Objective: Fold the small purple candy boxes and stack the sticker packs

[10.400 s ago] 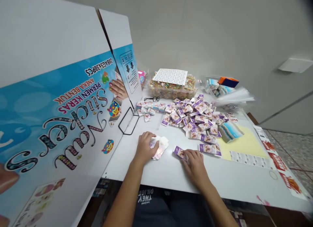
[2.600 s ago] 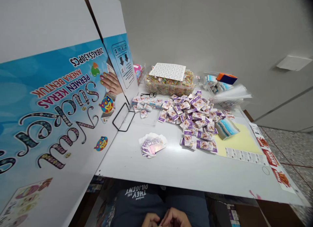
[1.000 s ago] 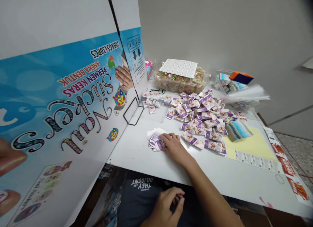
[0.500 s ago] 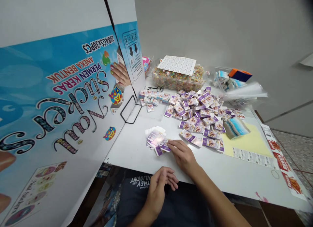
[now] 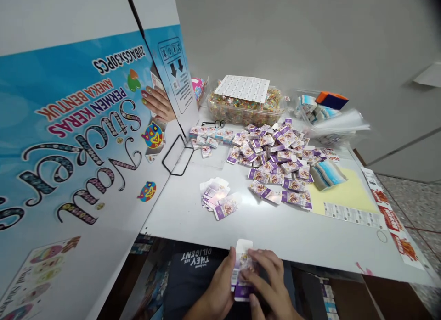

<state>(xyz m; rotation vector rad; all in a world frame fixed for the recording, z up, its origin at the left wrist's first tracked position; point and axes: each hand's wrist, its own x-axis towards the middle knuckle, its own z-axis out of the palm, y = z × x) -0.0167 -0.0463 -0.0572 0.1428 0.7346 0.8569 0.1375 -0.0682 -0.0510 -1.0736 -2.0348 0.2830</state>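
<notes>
Near my lap, just off the table's front edge, both hands hold one small purple and white printed carton (image 5: 244, 265). My left hand (image 5: 220, 283) grips its left side, thumb pointing up along the edge. On the other side, my right hand (image 5: 270, 278) has its fingers bent over the carton's face and right edge. A white flap sticks up from the carton's top. Farther in on the table lies a small fanned pile of flat cartons (image 5: 214, 191), with one purple carton (image 5: 226, 207) at its near right. A heap of purple and white little boxes (image 5: 275, 154) spreads beyond to the right.
A large printed cardboard box (image 5: 103, 127) walls off the left. At the back stands a clear tub (image 5: 244, 109) of colourful bits with a white sheet (image 5: 243, 88) on top. Glasses (image 5: 217, 124), blue-white boxes (image 5: 208, 138), a striped pouch (image 5: 327, 175) and yellow paper (image 5: 347, 191) lie about.
My right hand has drawn a carton from the fanned pile back toward my body. My left hand, empty before, now holds it too. The view has shifted slightly.
</notes>
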